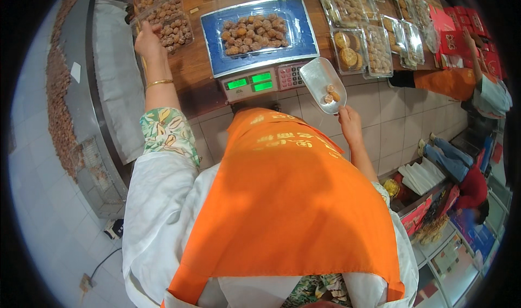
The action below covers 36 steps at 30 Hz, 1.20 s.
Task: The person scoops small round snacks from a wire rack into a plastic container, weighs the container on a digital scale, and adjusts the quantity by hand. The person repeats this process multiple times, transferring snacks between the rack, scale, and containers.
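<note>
My right hand (350,123) is closed round the handle of a metal scoop (320,80), held right of the scale. A few brown sugar-dusted balls (332,94) lie near the scoop's handle end. On the blue weighing plate (211,47) of a digital scale (251,85) stands a clear plastic box (290,28) filled with the same kind of balls. My left hand (150,41) is closed on the near left edge of another filled clear box (178,32) at the table's left; some fingertips are hidden.
More clear boxes (347,7) of balls and round yellow pastries (347,50) crowd the wooden table's (190,74) right side. Red packages (461,23) lie at far right, beside a co-worker in an orange apron (445,84). Another person in red (471,188) is at lower right.
</note>
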{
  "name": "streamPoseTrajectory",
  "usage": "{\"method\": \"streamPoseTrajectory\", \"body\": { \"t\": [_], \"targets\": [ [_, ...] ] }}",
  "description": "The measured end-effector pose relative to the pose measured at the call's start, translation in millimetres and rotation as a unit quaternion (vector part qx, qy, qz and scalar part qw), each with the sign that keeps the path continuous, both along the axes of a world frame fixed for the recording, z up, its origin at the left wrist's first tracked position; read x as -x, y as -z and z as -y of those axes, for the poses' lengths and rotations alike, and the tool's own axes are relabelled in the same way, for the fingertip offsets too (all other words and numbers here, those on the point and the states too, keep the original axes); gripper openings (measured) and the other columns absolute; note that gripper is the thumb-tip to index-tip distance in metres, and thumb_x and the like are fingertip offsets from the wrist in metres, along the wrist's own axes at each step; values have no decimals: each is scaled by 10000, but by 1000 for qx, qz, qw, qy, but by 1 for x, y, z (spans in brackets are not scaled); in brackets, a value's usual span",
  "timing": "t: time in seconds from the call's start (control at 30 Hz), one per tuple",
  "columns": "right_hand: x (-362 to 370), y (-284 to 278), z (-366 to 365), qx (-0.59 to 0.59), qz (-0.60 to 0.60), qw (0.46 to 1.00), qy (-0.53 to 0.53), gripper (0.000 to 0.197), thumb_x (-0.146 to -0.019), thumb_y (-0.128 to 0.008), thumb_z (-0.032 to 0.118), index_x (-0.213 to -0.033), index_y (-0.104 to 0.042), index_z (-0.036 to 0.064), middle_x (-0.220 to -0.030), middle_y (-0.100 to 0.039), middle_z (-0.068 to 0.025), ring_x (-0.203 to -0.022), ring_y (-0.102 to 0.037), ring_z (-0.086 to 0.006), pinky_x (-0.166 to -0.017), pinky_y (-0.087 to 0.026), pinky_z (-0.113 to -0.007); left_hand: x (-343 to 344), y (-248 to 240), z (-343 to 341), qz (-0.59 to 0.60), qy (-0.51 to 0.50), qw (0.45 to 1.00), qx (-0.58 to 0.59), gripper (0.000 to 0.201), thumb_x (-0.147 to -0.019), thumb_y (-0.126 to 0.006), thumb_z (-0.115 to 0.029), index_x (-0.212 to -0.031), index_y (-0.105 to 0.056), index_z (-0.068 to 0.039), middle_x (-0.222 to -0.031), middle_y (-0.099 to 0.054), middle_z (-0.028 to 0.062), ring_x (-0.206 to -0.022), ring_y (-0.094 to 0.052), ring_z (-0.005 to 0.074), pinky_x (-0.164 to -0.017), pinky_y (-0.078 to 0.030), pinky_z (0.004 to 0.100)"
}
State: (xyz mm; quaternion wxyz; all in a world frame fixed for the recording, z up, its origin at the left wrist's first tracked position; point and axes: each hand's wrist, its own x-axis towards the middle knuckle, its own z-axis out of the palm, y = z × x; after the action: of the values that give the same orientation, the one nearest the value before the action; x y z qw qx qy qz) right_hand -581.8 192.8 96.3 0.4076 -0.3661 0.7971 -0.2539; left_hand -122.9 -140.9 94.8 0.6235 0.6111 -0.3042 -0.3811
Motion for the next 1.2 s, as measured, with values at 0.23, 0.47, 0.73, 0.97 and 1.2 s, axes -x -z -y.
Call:
{"method": "streamPoseTrajectory", "body": {
  "t": [0.23, 0.47, 0.73, 0.97, 1.2],
  "targets": [
    [4, 3, 5, -17, -6, 1000, -22, 362, -925, -486, 294, -851, -655, -17, -632, -550, -50, -584, -488, -123, -566, -404, -300, -8, -6, -4, 51, 18, 998, -11, 105, -907, -487, -18, -998, -524, 20, -844, -567, 110, -606, -567, 165, -506, -478, 301],
    [2, 1, 8, -19, -8, 999, -34, 359, -921, -493, 296, -837, -646, -18, -614, -542, -46, -576, -493, -118, -556, -407, -305, 12, 4, 53, 225, 212, 951, 17, 370, -862, -574, -42, -1225, -527, 14, -1157, -606, 185, -933, -652, 218, -640, -534, 284],
    [6, 11, -7, -8, -19, 999, -24, 380, -920, -490, 313, -811, -634, -21, -592, -530, -56, -553, -494, -124, -538, -409, -314, 117, 33, 59, 17, 237, 898, -371, 561, -986, -341, -527, -1120, -532, -17, -1020, -660, 117, -793, -612, 189, -609, -486, 326],
    [8, 10, -15, -16, -20, 1000, -3, 388, -925, -480, 314, -820, -636, -26, -594, -539, -67, -555, -505, -143, -547, -415, -325, 106, 53, 75, -76, 340, 878, -328, 527, -988, -330, -529, -1243, -540, -118, -890, -695, 10, -817, -547, 111, -780, -392, 379],
    [7, 10, -11, -4, -20, 1000, 3, 380, -925, -476, 301, -830, -648, -25, -613, -563, -84, -564, -521, -160, -556, -422, -331, 120, 29, 8, 101, 381, 894, -215, 770, -743, -807, -299, -1358, -436, -22, -1330, -499, 186, -1237, -453, 264, -1013, -355, 416]
  ]
}}
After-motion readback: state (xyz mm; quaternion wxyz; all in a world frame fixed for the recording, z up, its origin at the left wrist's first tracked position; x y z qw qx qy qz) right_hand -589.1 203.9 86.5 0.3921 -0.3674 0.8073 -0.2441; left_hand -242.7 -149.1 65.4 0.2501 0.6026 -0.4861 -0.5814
